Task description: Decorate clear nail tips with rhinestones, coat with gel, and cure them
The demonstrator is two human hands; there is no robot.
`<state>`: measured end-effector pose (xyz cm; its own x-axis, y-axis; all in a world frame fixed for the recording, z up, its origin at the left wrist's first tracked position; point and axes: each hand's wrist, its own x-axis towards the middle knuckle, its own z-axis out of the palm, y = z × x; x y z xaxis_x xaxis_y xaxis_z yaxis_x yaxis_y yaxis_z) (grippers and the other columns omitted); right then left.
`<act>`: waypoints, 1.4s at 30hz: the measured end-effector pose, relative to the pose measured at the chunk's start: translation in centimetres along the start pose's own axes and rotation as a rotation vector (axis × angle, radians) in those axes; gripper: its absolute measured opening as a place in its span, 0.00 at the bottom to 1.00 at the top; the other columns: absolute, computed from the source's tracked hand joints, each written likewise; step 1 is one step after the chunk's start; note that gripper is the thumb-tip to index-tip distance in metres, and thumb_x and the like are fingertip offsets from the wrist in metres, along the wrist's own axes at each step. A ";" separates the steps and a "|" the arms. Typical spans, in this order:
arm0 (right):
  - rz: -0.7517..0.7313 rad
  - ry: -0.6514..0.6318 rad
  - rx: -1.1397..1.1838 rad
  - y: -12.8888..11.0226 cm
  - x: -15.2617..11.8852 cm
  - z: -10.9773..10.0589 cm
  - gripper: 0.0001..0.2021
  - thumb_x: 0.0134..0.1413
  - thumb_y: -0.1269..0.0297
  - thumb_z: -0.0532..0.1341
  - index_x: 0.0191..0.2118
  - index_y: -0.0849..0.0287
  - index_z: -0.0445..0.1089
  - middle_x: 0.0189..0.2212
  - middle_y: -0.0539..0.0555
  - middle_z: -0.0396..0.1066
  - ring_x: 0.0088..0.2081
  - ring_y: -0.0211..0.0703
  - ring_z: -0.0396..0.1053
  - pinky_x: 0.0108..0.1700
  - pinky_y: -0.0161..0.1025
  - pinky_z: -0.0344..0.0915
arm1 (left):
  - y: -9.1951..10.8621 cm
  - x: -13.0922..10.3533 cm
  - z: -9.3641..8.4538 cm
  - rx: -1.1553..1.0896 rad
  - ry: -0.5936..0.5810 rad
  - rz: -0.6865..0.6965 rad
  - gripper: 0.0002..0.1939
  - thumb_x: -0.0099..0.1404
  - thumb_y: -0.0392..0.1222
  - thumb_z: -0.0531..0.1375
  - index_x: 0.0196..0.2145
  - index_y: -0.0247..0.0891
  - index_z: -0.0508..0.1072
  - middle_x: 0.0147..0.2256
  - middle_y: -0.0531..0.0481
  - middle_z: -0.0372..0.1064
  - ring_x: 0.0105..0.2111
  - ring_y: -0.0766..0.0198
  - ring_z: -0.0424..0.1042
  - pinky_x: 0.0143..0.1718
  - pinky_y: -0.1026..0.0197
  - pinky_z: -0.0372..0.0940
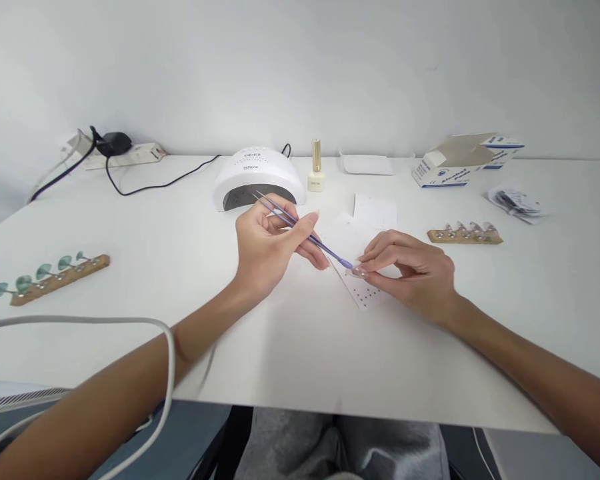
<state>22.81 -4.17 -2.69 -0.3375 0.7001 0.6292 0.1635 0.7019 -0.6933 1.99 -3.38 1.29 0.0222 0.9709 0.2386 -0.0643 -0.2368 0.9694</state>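
My left hand [273,240] is closed on purple tweezers [315,239], held slantwise. Their two pointed tips stick up to the left, and the blunt end points down to the right. That end meets a small clear piece, apparently a false nail [359,272], pinched between the thumb and fingers of my right hand [410,270]; whether they touch I cannot tell. Partly hidden beneath my right hand lies a white sheet [363,301] with rows of small dark marks. Another white card [375,210] is just behind.
At the back stand a white nail lamp [260,167], a polish bottle [316,177] and an alcohol pad box [445,167]. Wooden stands hold green nail tips [45,271] at left and clear ones [465,235] at right. A white cable [170,360] loops over my left forearm.
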 end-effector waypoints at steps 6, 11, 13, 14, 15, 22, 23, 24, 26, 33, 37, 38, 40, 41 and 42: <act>-0.062 0.008 -0.054 0.1 0.0 0.0 0.13 0.46 0.81 0.65 0.32 0.51 0.74 0.29 0.49 0.69 0.32 0.41 0.71 0.33 0.43 0.71 | -0.5 0.4 -0.3 -0.032 0.008 -0.024 0.15 0.58 0.43 0.64 0.30 0.38 0.59 0.18 0.57 0.68 0.15 0.60 0.73 0.16 0.61 0.71; -0.147 -0.029 -0.131 0.2 -0.1 0.0 0.11 0.49 0.79 0.64 0.31 0.52 0.73 0.30 0.50 0.69 0.32 0.40 0.71 0.30 0.40 0.71 | 0.0 0.0 0.0 -0.071 -0.041 -0.006 0.14 0.59 0.42 0.63 0.30 0.38 0.59 0.18 0.56 0.68 0.15 0.59 0.72 0.16 0.60 0.70; -0.183 -0.033 -0.147 0.2 -0.2 0.0 0.11 0.49 0.79 0.64 0.32 0.52 0.72 0.30 0.50 0.69 0.33 0.40 0.72 0.31 0.40 0.71 | 0.1 -0.2 0.1 -0.040 -0.049 -0.009 0.13 0.59 0.41 0.63 0.30 0.38 0.59 0.19 0.56 0.68 0.15 0.59 0.73 0.16 0.61 0.70; -0.189 -0.031 -0.154 0.3 -0.2 0.1 0.11 0.50 0.78 0.64 0.33 0.52 0.72 0.30 0.50 0.69 0.33 0.41 0.72 0.31 0.40 0.72 | 0.1 -0.2 0.1 -0.019 -0.044 -0.008 0.13 0.59 0.41 0.63 0.30 0.38 0.59 0.19 0.56 0.68 0.15 0.59 0.73 0.16 0.61 0.70; -0.190 -0.027 -0.157 0.3 -0.3 0.1 0.11 0.49 0.78 0.64 0.33 0.52 0.72 0.30 0.50 0.69 0.33 0.41 0.72 0.31 0.40 0.72 | 0.1 -0.2 0.1 0.000 -0.034 -0.004 0.13 0.59 0.41 0.63 0.30 0.38 0.59 0.19 0.57 0.68 0.16 0.59 0.73 0.16 0.62 0.70; -0.148 -0.006 -0.151 0.1 -0.1 0.0 0.10 0.48 0.78 0.65 0.30 0.53 0.73 0.29 0.50 0.69 0.32 0.40 0.71 0.31 0.40 0.71 | 0.4 -0.1 0.0 0.026 0.006 0.032 0.14 0.59 0.42 0.63 0.30 0.38 0.59 0.18 0.58 0.68 0.15 0.61 0.73 0.15 0.63 0.69; -0.139 -0.010 -0.145 0.1 -0.1 0.0 0.10 0.48 0.78 0.65 0.30 0.52 0.73 0.29 0.50 0.69 0.32 0.40 0.71 0.30 0.40 0.71 | 0.5 -0.3 0.1 0.018 0.002 0.041 0.14 0.59 0.42 0.63 0.29 0.38 0.59 0.18 0.58 0.67 0.15 0.61 0.73 0.15 0.63 0.69; -0.131 -0.014 -0.139 0.0 -0.1 0.0 0.11 0.48 0.78 0.64 0.30 0.52 0.73 0.29 0.50 0.69 0.32 0.41 0.71 0.30 0.41 0.71 | 0.6 -0.4 0.2 0.010 -0.006 0.049 0.13 0.60 0.42 0.62 0.29 0.38 0.59 0.18 0.58 0.67 0.15 0.61 0.73 0.16 0.63 0.69; -0.120 -0.020 -0.132 0.1 -0.1 0.0 0.11 0.48 0.78 0.64 0.30 0.51 0.73 0.30 0.50 0.69 0.32 0.42 0.72 0.30 0.41 0.71 | 0.7 -0.6 0.4 -0.002 -0.028 0.051 0.13 0.60 0.41 0.62 0.29 0.38 0.59 0.19 0.57 0.68 0.15 0.61 0.73 0.16 0.62 0.69; -0.047 -0.012 -0.094 0.0 -0.2 -0.1 0.11 0.47 0.76 0.66 0.32 0.49 0.75 0.30 0.50 0.71 0.33 0.43 0.72 0.32 0.43 0.71 | 0.0 0.1 -0.3 0.041 0.001 0.036 0.14 0.59 0.41 0.63 0.30 0.39 0.58 0.20 0.57 0.67 0.16 0.61 0.73 0.16 0.63 0.69; 0.038 0.024 0.009 -0.3 -0.1 -0.1 0.14 0.46 0.77 0.66 0.35 0.47 0.77 0.31 0.50 0.73 0.34 0.43 0.73 0.34 0.44 0.72 | -0.2 0.8 -0.9 0.082 -0.021 0.017 0.13 0.58 0.42 0.63 0.33 0.38 0.61 0.21 0.57 0.67 0.14 0.66 0.70 0.15 0.65 0.66; 0.061 0.032 0.039 -0.5 0.0 -0.1 0.14 0.46 0.77 0.66 0.35 0.48 0.77 0.31 0.50 0.74 0.34 0.43 0.73 0.34 0.44 0.72 | -0.1 0.9 -1.0 0.103 -0.033 -0.003 0.13 0.59 0.43 0.63 0.36 0.39 0.62 0.21 0.57 0.67 0.12 0.68 0.67 0.14 0.66 0.64; 0.121 0.056 0.097 -0.6 0.2 -0.2 0.12 0.47 0.76 0.67 0.33 0.49 0.77 0.31 0.50 0.75 0.34 0.43 0.73 0.35 0.44 0.72 | -0.1 1.0 -1.1 0.164 -0.059 -0.058 0.17 0.60 0.44 0.61 0.45 0.40 0.63 0.20 0.58 0.66 0.10 0.72 0.62 0.12 0.69 0.57; 0.167 0.066 0.122 -0.6 0.3 -0.3 0.10 0.47 0.75 0.67 0.32 0.50 0.77 0.31 0.50 0.76 0.34 0.43 0.74 0.36 0.43 0.72 | 0.0 1.0 -1.1 0.200 -0.069 -0.087 0.20 0.60 0.44 0.60 0.49 0.41 0.62 0.19 0.58 0.66 0.09 0.74 0.58 0.11 0.70 0.53; 0.224 0.077 0.144 -0.6 0.5 -0.4 0.08 0.47 0.74 0.67 0.31 0.51 0.77 0.30 0.50 0.76 0.34 0.43 0.74 0.37 0.43 0.73 | 0.0 0.9 -1.1 0.236 -0.093 -0.118 0.22 0.61 0.44 0.59 0.52 0.42 0.61 0.18 0.58 0.65 0.09 0.74 0.56 0.10 0.70 0.51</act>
<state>22.92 -4.23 -1.85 -0.2355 0.8474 0.4759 0.0908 0.5067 -0.8573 0.89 -2.43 1.46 0.1076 0.9873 0.1168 0.1779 -0.1347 0.9748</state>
